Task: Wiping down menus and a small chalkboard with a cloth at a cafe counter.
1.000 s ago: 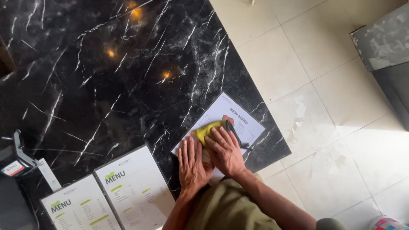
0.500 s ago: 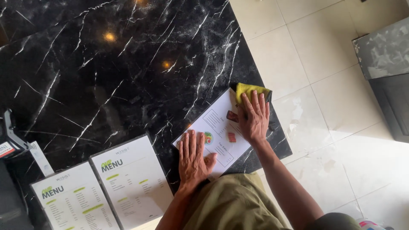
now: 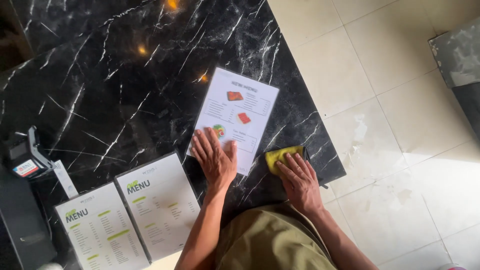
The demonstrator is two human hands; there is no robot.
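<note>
A white laminated menu sheet (image 3: 241, 107) with small food pictures lies on the black marble table (image 3: 115, 80). My left hand (image 3: 215, 160) rests flat on the sheet's near corner, fingers spread. To the right of it, my right hand (image 3: 299, 180) presses down on a yellow cloth (image 3: 281, 155) that lies on the table beside the sheet, close to the table's edge.
Two more menu sheets (image 3: 159, 200) (image 3: 97, 232) lie side by side at the near left. A small card terminal (image 3: 27, 159) stands at the far left edge. Beige floor tiles (image 3: 400, 150) lie to the right, with a grey slab (image 3: 457, 50) at the upper right.
My right hand has drawn the yellow cloth from the sheet's far right corner down to the table beside its near edge. The left hand stays on the sheet.
</note>
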